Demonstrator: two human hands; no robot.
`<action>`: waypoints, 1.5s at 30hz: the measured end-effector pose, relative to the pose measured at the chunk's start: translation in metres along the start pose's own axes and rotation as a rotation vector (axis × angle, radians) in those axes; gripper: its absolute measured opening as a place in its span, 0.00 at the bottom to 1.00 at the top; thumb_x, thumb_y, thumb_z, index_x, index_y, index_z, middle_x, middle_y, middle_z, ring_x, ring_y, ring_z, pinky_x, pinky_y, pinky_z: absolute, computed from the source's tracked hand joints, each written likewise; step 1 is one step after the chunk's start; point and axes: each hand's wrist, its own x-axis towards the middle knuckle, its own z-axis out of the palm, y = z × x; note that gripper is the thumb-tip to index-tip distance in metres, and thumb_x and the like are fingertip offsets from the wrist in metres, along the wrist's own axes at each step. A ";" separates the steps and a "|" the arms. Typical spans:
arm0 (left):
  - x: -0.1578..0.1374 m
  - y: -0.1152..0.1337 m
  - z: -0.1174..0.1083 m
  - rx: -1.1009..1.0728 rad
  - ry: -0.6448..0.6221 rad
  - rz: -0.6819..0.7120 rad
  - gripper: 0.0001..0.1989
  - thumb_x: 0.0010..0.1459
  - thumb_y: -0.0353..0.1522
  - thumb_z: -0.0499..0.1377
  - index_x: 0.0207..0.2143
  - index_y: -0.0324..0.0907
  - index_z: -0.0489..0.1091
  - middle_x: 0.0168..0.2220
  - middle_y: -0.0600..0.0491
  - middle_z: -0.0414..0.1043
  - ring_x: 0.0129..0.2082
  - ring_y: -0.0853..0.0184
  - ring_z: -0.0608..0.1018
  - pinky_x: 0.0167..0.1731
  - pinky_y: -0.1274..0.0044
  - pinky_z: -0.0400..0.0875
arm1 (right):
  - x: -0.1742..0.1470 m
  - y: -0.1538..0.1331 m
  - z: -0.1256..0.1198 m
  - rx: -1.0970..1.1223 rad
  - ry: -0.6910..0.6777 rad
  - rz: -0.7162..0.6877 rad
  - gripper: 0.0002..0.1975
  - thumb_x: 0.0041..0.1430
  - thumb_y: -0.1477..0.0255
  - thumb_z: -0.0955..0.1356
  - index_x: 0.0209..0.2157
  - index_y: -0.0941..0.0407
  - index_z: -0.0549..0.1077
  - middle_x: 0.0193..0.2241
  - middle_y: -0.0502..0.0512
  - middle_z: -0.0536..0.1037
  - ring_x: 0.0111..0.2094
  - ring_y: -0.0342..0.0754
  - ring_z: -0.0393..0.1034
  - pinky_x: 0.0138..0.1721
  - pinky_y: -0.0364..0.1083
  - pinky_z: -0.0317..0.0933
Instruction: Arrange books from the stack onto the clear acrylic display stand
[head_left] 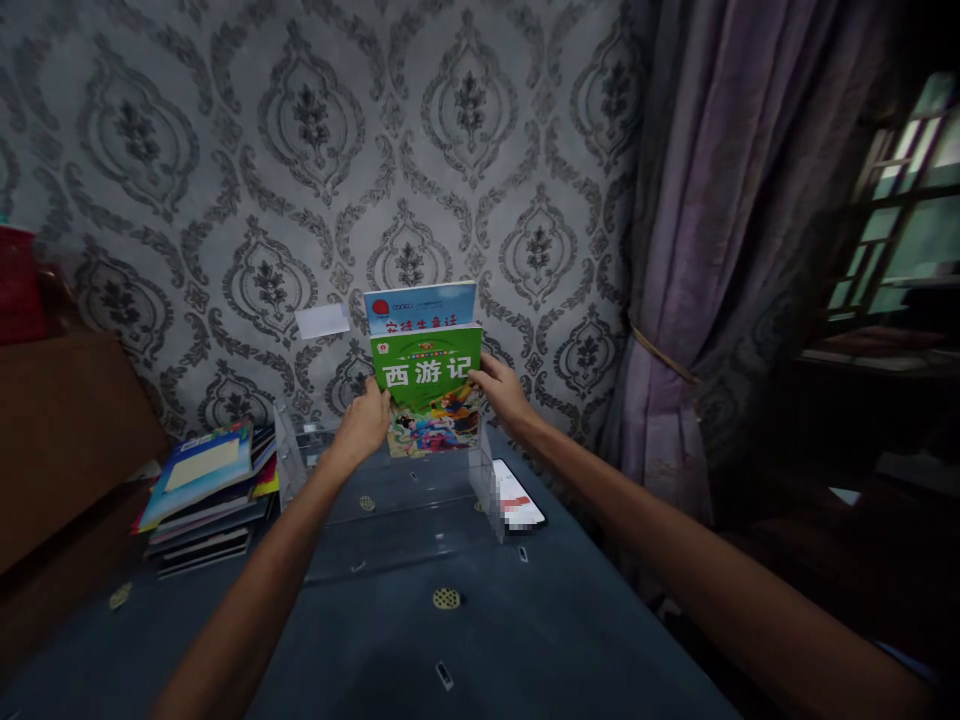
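My left hand (365, 420) and my right hand (501, 388) grip the two side edges of a green picture book (420, 400), held upright with its cover facing me. Colourful cartoon figures fill the lower part of that cover. Behind it rises a blue book (442, 298), of which only the top strip shows. Whether my fingers also hold the blue one, I cannot tell. Both books are at a clear plastic rack (390, 535) on the table, and the green one's lower edge is above the rack's front part.
A stack of books (202, 480) lies left of the rack, beside a brown box (71, 430). To the right of the rack is a lit phone (516, 497). The dark blue table (540, 640) meets a patterned wall; a purple curtain (667, 250) hangs at the right.
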 end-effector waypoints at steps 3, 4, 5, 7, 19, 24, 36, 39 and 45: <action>0.002 -0.001 0.000 -0.007 -0.008 0.015 0.14 0.72 0.32 0.42 0.54 0.36 0.60 0.42 0.36 0.80 0.46 0.50 0.83 0.42 0.68 0.72 | 0.000 -0.003 0.001 0.035 0.002 0.052 0.22 0.47 0.68 0.67 0.46 0.54 0.78 0.46 0.52 0.83 0.51 0.56 0.74 0.55 0.54 0.66; 0.003 -0.002 0.001 -0.008 -0.006 0.020 0.14 0.72 0.32 0.42 0.54 0.36 0.60 0.42 0.36 0.80 0.46 0.50 0.83 0.42 0.68 0.72 | -0.001 -0.003 0.001 0.043 0.005 0.064 0.22 0.47 0.68 0.67 0.46 0.54 0.78 0.45 0.52 0.83 0.51 0.56 0.74 0.54 0.54 0.66; 0.004 -0.002 0.002 -0.006 -0.003 0.020 0.14 0.72 0.32 0.42 0.54 0.36 0.60 0.42 0.36 0.80 0.46 0.50 0.83 0.42 0.68 0.72 | -0.001 -0.004 0.001 0.049 0.007 0.070 0.22 0.47 0.68 0.67 0.45 0.54 0.78 0.46 0.52 0.83 0.52 0.56 0.74 0.54 0.54 0.67; 0.005 -0.003 0.002 -0.002 0.001 0.017 0.14 0.72 0.32 0.42 0.54 0.36 0.60 0.41 0.36 0.80 0.46 0.50 0.83 0.43 0.68 0.72 | -0.001 -0.005 0.001 0.047 0.015 0.065 0.22 0.46 0.68 0.67 0.45 0.54 0.78 0.46 0.52 0.83 0.52 0.57 0.74 0.54 0.55 0.67; 0.009 -0.011 -0.008 -0.035 -0.042 0.071 0.15 0.70 0.33 0.44 0.52 0.36 0.63 0.48 0.35 0.78 0.51 0.51 0.80 0.48 0.64 0.73 | -0.002 -0.003 0.004 0.007 0.023 0.040 0.22 0.46 0.70 0.65 0.44 0.54 0.79 0.46 0.52 0.83 0.51 0.56 0.75 0.55 0.55 0.67; 0.008 -0.018 -0.004 -0.078 -0.034 0.103 0.20 0.70 0.36 0.43 0.58 0.35 0.59 0.48 0.36 0.77 0.49 0.49 0.81 0.49 0.61 0.73 | -0.004 -0.005 0.005 0.016 0.019 0.016 0.23 0.46 0.71 0.64 0.45 0.54 0.79 0.47 0.51 0.83 0.51 0.54 0.74 0.57 0.54 0.65; -0.003 -0.017 -0.002 -0.169 0.023 0.098 0.24 0.69 0.39 0.45 0.63 0.36 0.54 0.50 0.37 0.76 0.54 0.47 0.78 0.54 0.59 0.70 | -0.014 -0.009 0.004 0.010 -0.002 -0.014 0.24 0.49 0.73 0.64 0.49 0.53 0.78 0.51 0.49 0.81 0.56 0.54 0.72 0.61 0.55 0.63; -0.006 -0.017 -0.003 -0.182 0.030 0.117 0.24 0.69 0.38 0.46 0.62 0.36 0.54 0.53 0.37 0.74 0.57 0.48 0.76 0.56 0.59 0.69 | -0.019 -0.011 0.004 0.003 0.005 -0.008 0.24 0.51 0.73 0.65 0.50 0.53 0.77 0.52 0.50 0.80 0.57 0.54 0.71 0.61 0.55 0.63; -0.010 -0.017 -0.005 -0.208 -0.007 0.125 0.23 0.69 0.37 0.46 0.61 0.35 0.56 0.53 0.35 0.74 0.56 0.47 0.77 0.55 0.58 0.69 | -0.030 -0.021 0.003 0.030 0.002 0.007 0.24 0.51 0.73 0.65 0.51 0.54 0.77 0.52 0.52 0.81 0.56 0.54 0.72 0.61 0.56 0.63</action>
